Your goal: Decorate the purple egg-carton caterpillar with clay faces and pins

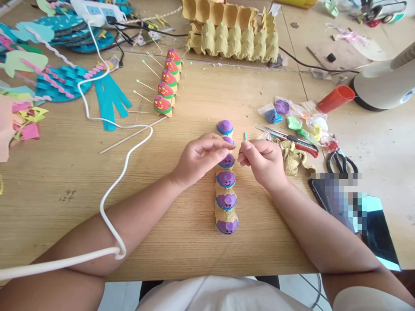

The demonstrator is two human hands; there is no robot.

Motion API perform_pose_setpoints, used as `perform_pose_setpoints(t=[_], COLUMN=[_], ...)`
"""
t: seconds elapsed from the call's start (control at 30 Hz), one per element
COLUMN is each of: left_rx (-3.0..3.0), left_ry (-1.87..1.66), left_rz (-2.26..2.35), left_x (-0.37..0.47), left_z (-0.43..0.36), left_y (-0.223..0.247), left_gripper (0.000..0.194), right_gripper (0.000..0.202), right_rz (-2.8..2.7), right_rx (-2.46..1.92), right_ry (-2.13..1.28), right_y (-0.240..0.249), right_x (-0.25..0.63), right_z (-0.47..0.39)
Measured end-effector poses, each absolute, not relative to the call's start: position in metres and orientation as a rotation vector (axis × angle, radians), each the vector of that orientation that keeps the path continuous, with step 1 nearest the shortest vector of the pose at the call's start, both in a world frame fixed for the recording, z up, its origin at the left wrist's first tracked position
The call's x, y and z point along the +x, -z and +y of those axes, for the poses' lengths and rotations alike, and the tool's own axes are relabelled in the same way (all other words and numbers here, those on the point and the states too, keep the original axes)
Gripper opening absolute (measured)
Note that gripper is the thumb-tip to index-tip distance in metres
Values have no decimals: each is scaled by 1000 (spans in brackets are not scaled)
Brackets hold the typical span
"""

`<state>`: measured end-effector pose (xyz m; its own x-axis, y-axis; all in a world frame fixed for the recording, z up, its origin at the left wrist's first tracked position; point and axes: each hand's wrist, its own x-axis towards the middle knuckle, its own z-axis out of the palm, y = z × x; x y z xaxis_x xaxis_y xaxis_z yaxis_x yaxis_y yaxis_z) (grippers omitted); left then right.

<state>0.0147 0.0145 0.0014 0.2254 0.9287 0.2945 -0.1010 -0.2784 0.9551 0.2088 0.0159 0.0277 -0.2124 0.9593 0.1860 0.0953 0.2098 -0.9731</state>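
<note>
A strip of egg carton cups [226, 179] lies lengthwise on the table, each cup topped with purple and edged with blue; several carry small black faces. My left hand [201, 157] is over the strip's left side, thumb and fingers drawn together at the tips near the upper cups. Anything between those fingertips is too small to make out. Just right of the strip, my right hand [263, 160] pinches a thin stick [245, 136] whose turquoise end sticks up above the thumb. A fine dark tip points from this hand toward the left fingertips.
Red-and-green egg carton cups [162, 103] with swab-like sticks stand at the upper left. A white cable [125, 172] crosses my left forearm. On the right are a utility knife [304, 146], bagged clay [294, 123], scissors [342, 162] and a phone [333, 203].
</note>
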Motion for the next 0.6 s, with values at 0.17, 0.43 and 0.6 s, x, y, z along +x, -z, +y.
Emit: perform_pose_setpoints(t=[0.17, 0.43, 0.6], left_rx=[1526, 1571, 1613], left_ry=[-1276, -1326, -1325], left_rz=[844, 881, 884], left_x=[15, 14, 14], left_z=[13, 15, 14], left_y=[-2, 0, -1], left_gripper=[24, 22, 23], right_gripper=[46, 49, 56], right_rz=[-1514, -1541, -1571], right_rx=[-1004, -1051, -1092], right_ry=[-1195, -1153, -1120], right_y=[-26, -26, -29], right_x=[206, 209, 209], right_z=[19, 16, 15])
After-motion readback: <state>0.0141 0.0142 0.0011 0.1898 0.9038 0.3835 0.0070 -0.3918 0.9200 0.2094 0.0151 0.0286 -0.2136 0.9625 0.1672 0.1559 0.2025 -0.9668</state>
